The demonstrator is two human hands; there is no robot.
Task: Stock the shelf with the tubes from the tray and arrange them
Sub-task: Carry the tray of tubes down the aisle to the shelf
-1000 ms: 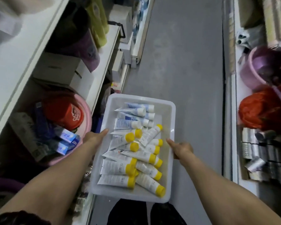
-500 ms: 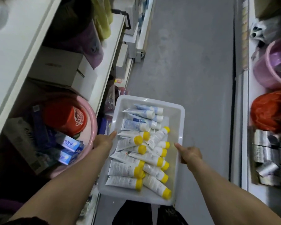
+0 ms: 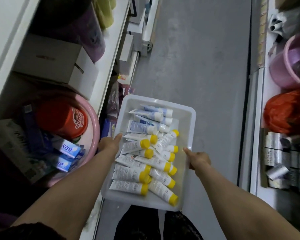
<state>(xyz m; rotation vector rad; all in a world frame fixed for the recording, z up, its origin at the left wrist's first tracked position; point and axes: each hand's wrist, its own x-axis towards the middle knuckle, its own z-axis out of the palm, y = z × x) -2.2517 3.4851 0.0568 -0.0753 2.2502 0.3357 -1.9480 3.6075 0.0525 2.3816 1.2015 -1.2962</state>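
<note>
Hands grip opposite long rims of a translucent white plastic tray (image 3: 189,118): left hand (image 3: 109,144), right hand (image 3: 198,159), thumbs over the edges, fingers hidden beneath. White tubes with yellow and white caps (image 3: 145,158) lie between them. Grey aisle floor (image 3: 197,58) lies open ahead, white shelf edge (image 3: 109,66) beside the left fingers.

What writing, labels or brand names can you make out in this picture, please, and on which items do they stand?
"抗敏感": on the blue-and-white carton lying in the pink basin.
Carton below it: only a final "感" shows; the rest is cut off.
Red container: white logo, too blurred to read.
Tubes in the tray: fine print, too small to read.
Shelf-edge price tag: blurred.
</note>
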